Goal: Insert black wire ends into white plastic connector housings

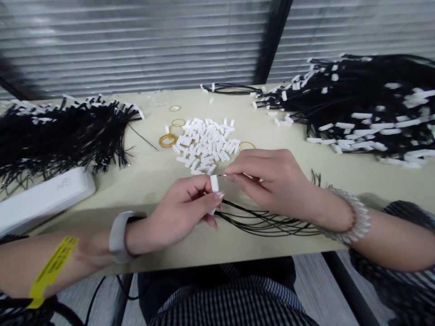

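Observation:
My left hand (185, 206) is closed around a long white connector (214, 183), held upright between thumb and fingers. Several black wires (268, 222) run from the connector's lower part to the right, passing beneath my right hand (272, 179). That hand pinches a thin dark wire, its tip at the upper right side of the connector. Just beyond both hands lies a pile of small white connector pieces (209, 142) on the pale table (146, 170).
Black wires with white ends (68, 131) lie at the left, behind a white box-shaped device (47, 197). A larger wire heap (367, 108) fills the right. Yellow rubber bands (167, 141) sit beside the pile. Window blinds (136, 45) stand behind the table.

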A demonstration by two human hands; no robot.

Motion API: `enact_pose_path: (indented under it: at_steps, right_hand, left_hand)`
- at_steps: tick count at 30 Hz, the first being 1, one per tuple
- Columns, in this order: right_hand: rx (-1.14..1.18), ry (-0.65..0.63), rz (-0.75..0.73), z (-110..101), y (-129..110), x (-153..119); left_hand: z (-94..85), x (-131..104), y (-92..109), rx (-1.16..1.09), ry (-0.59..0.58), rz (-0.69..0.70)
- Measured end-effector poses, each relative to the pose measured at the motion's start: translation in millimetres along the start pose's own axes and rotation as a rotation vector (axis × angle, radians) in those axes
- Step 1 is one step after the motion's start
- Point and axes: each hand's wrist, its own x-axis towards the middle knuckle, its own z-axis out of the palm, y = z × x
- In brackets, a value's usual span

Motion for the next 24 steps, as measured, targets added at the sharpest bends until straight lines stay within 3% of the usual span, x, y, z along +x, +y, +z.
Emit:
enact_pose_path:
  at_steps: [7, 16, 24]
  right_hand:
    - [0.065, 0.02, 0.102, 7.5, -4.7, -1.7]
    - [0.121, -0.035, 0.079, 7.3, -5.0, -1.3]
    - [0.138, 0.04, 0.109, 6.2, -5.9, -0.2]
  left_hand:
    - [1.4, -0.4, 0.3, 0.059, -0.011, -0.004]
    - [1.0, -0.9, -1.9, 0.026, -0.081, 0.034]
    - [0.6, -1.2, -1.5, 0.042, -0.046, 0.019]
